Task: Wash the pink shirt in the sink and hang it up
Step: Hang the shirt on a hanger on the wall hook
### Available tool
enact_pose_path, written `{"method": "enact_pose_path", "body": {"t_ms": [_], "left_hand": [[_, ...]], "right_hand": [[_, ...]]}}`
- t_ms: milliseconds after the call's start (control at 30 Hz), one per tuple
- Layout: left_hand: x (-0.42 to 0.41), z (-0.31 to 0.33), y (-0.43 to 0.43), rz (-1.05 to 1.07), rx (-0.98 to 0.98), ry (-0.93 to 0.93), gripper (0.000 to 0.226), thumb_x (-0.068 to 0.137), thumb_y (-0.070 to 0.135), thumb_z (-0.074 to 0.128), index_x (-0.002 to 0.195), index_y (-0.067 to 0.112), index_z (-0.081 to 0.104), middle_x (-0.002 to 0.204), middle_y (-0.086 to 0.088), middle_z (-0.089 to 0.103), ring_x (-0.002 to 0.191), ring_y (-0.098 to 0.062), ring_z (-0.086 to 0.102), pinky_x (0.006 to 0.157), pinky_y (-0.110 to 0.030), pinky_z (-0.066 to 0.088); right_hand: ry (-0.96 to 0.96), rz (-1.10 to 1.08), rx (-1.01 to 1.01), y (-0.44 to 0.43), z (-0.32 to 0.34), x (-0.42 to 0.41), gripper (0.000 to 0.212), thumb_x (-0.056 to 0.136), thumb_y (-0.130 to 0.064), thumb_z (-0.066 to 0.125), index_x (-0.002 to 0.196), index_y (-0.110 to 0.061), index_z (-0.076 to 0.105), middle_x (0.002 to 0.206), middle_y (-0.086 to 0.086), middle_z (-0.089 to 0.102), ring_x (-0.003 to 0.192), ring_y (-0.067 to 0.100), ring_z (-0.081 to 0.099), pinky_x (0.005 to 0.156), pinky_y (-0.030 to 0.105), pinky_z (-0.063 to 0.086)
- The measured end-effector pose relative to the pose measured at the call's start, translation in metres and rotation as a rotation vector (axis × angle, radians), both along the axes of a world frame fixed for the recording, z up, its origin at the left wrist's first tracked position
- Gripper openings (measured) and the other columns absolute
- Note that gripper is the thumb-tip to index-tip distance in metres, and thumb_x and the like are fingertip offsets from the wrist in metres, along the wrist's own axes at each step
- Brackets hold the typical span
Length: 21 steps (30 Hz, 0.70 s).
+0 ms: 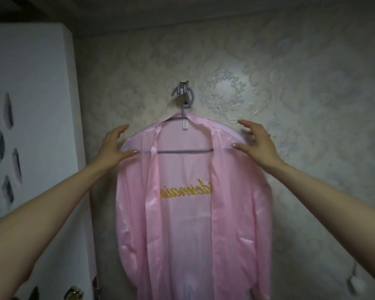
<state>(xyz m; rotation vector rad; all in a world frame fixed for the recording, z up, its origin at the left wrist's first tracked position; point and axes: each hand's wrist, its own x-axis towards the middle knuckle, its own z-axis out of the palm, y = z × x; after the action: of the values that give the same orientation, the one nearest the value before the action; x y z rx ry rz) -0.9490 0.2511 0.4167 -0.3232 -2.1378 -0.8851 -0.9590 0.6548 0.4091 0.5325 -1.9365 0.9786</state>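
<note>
The pink shirt [188, 224] hangs open-fronted on a grey hanger [184, 150], which hangs from a small wall hook [183, 89]. Gold lettering shows reversed through the back of the shirt. My left hand [115, 148] is at the shirt's left shoulder, thumb lying on the fabric, fingers spread and relaxed beside it. At the right shoulder my right hand [254, 141] has its thumb on the fabric and its fingers loosely spread above the hanger's end. Neither hand grips anything.
A patterned pale wall [301, 83] is behind the shirt. To the left stands a white panel [30, 105] with dark cut-out shapes. A brass doorknob [74, 293] shows at the bottom left. A small white object [353, 284] hangs low at the right.
</note>
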Motion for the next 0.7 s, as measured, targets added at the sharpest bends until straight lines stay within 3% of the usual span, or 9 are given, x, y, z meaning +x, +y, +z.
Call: {"method": "enact_pose_path", "body": {"t_ms": [100, 200, 300, 367, 433, 500, 600, 700], "left_hand": [[-0.011, 0.021, 0.017, -0.063, -0.103, 0.002, 0.067, 0.071, 0.008, 0.080, 0.131, 0.009, 0.049, 0.124, -0.012, 0.055, 0.114, -0.025, 0.053, 0.098, -0.030, 0.040], [-0.021, 0.032, 0.022, 0.007, -0.086, 0.021, 0.036, 0.074, 0.013, 0.078, 0.106, 0.017, 0.061, 0.102, -0.011, 0.063, 0.087, -0.024, 0.058, 0.080, -0.029, 0.044], [-0.024, 0.038, 0.025, 0.066, -0.039, 0.096, 0.013, 0.080, 0.014, 0.072, 0.091, 0.010, 0.065, 0.089, -0.004, 0.062, 0.080, -0.020, 0.054, 0.073, -0.027, 0.042], [-0.025, 0.042, 0.029, 0.036, 0.033, 0.135, 0.006, 0.084, 0.007, 0.065, 0.086, 0.002, 0.065, 0.085, -0.006, 0.061, 0.082, -0.018, 0.054, 0.069, -0.017, 0.040], [-0.025, 0.046, 0.033, 0.036, 0.065, 0.144, 0.007, 0.087, 0.005, 0.061, 0.086, -0.001, 0.064, 0.082, -0.006, 0.059, 0.079, -0.016, 0.052, 0.061, -0.006, 0.035], [-0.027, 0.049, 0.034, 0.024, 0.086, 0.128, 0.007, 0.088, 0.009, 0.061, 0.084, 0.004, 0.063, 0.076, -0.004, 0.058, 0.071, -0.011, 0.049, 0.058, -0.005, 0.035], [-0.029, 0.049, 0.033, -0.080, 0.154, 0.069, 0.008, 0.086, 0.011, 0.065, 0.079, 0.013, 0.062, 0.074, 0.005, 0.059, 0.068, -0.003, 0.051, 0.060, -0.003, 0.038], [-0.031, 0.051, 0.034, -0.100, 0.247, 0.019, 0.025, 0.086, 0.004, 0.064, 0.065, 0.016, 0.056, 0.058, 0.011, 0.057, 0.057, 0.004, 0.048, 0.054, -0.004, 0.036]], "right_hand": [[0.026, -0.044, 0.132, -0.019, 0.020, -0.005, 0.063, 0.068, -0.025, 0.083, 0.126, -0.022, 0.057, 0.120, 0.007, 0.052, 0.093, 0.009, 0.053, 0.090, 0.028, 0.044], [0.010, -0.106, 0.031, -0.026, 0.033, -0.008, 0.035, 0.066, -0.020, 0.082, 0.098, -0.018, 0.067, 0.089, 0.004, 0.057, 0.075, 0.011, 0.054, 0.078, 0.028, 0.046], [-0.064, -0.045, -0.119, -0.024, 0.040, -0.009, 0.031, 0.064, -0.008, 0.080, 0.092, -0.012, 0.068, 0.065, -0.005, 0.054, 0.059, 0.000, 0.051, 0.060, 0.009, 0.038], [-0.102, -0.005, -0.156, -0.023, 0.043, -0.012, 0.016, 0.069, -0.004, 0.077, 0.085, -0.005, 0.072, 0.065, -0.006, 0.059, 0.060, -0.004, 0.054, 0.058, 0.005, 0.038], [-0.119, 0.031, -0.231, -0.024, 0.046, -0.016, 0.006, 0.072, -0.002, 0.075, 0.077, -0.004, 0.072, 0.069, 0.000, 0.065, 0.072, 0.006, 0.059, 0.059, 0.004, 0.040], [-0.127, 0.039, -0.271, -0.025, 0.050, -0.018, 0.004, 0.075, -0.001, 0.073, 0.077, -0.002, 0.071, 0.076, 0.007, 0.066, 0.076, 0.012, 0.059, 0.061, 0.005, 0.041], [-0.164, 0.004, -0.274, -0.026, 0.055, -0.025, 0.008, 0.083, -0.004, 0.067, 0.085, 0.002, 0.071, 0.083, 0.007, 0.065, 0.082, 0.014, 0.056, 0.058, 0.004, 0.039], [-0.231, -0.026, -0.229, -0.028, 0.058, -0.034, 0.017, 0.091, -0.010, 0.057, 0.089, 0.000, 0.071, 0.088, 0.007, 0.064, 0.086, 0.015, 0.054, 0.070, 0.018, 0.041]]}}
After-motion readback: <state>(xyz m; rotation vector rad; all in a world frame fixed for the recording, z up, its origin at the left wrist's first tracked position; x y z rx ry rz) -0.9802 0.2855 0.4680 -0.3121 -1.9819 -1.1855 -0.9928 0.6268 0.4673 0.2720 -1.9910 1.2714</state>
